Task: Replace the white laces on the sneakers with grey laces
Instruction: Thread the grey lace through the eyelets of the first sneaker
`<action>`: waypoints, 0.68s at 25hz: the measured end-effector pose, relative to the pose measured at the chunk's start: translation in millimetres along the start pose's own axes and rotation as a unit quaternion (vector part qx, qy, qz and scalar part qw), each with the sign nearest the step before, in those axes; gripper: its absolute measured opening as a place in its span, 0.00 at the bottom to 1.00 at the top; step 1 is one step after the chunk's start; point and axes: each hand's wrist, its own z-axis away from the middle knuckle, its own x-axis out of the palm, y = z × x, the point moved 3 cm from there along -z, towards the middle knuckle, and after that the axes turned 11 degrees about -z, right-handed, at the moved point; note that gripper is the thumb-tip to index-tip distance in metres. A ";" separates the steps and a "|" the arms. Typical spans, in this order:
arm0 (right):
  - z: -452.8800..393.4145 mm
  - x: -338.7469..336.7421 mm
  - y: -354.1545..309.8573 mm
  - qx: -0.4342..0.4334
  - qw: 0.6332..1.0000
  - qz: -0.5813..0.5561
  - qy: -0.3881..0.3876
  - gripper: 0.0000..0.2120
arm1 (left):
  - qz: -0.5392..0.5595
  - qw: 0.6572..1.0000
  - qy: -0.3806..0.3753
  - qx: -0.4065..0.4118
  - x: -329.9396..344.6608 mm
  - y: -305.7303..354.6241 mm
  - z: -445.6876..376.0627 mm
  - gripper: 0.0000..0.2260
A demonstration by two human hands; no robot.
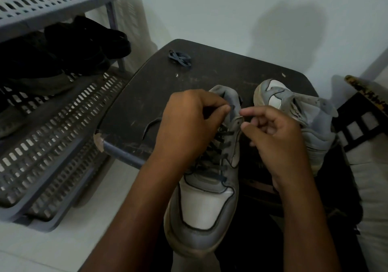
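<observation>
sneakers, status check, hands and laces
Left hand pinching grey lace at top eyelets of near sneaker; right hand curled beside it. Second sneaker unlaced. Spare lace on table. Nothing blocking.

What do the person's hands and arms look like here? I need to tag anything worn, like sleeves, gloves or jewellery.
Both arms are bare up to the frame edge: no sleeves show. The left hand and right hand wear no gloves. No ring, watch or bracelet shows on the visible sides of the fingers and wrists.

Grey-white sneaker toe toward camera, dark grey lace threaded, second sneaker unlaced beside, spare lace bundled behind
</observation>
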 end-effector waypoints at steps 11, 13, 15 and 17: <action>-1.3 -4.3 5.7 -0.002 0.996 -0.077 -0.052 0.13 | -0.100 0.978 -0.184 -0.004 4.3 10.4 -11.6 0.05; -2.0 -4.1 7.9 -0.004 0.995 -0.083 -0.052 0.13 | -0.060 0.977 -0.205 -0.003 2.1 6.6 -12.8 0.05; -3.1 -5.1 10.3 -0.008 0.995 -0.089 -0.045 0.14 | -0.039 0.977 -0.210 0.002 2.9 3.5 -15.2 0.06; -3.6 -6.3 11.3 -0.015 0.995 -0.087 -0.042 0.13 | -0.045 0.976 -0.215 0.013 5.4 3.1 -19.6 0.06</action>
